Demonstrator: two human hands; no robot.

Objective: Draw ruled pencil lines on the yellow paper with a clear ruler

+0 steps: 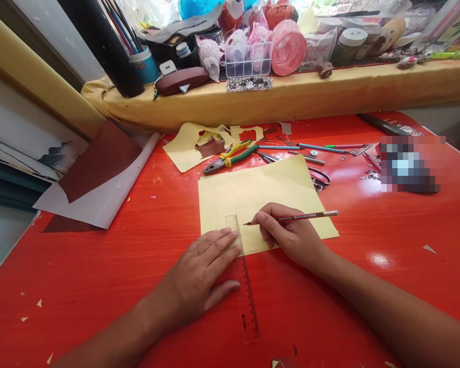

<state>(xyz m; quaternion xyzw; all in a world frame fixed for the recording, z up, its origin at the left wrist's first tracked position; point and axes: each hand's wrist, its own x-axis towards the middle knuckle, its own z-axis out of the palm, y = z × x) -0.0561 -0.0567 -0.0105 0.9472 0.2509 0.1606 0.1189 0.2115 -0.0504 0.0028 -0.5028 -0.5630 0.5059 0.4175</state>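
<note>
Pale yellow sheets of paper (260, 191) lie stacked on the red table, with faint pencil lines on the top one. A clear plastic ruler (246, 301) runs across the paper's near edge, its lower part out over the bare table. My left hand (205, 268) lies flat with its fingers stretched out, the fingertips pressing on the ruler and paper. In my right hand (287, 232) is a dark pencil (308, 216), pinched near its point. The pencil tip is just right of the ruler's far end, at or just above the paper; contact I cannot make out.
Green-and-yellow pliers (230, 157) lie beyond the paper beside cut yellow scraps (180, 148). Pens and small hardware are scattered behind. Brown and white sheets (103, 174) curl at the left. A blurred dark object (410, 166) sits at the right. A crowded ledge (199, 107) borders the back.
</note>
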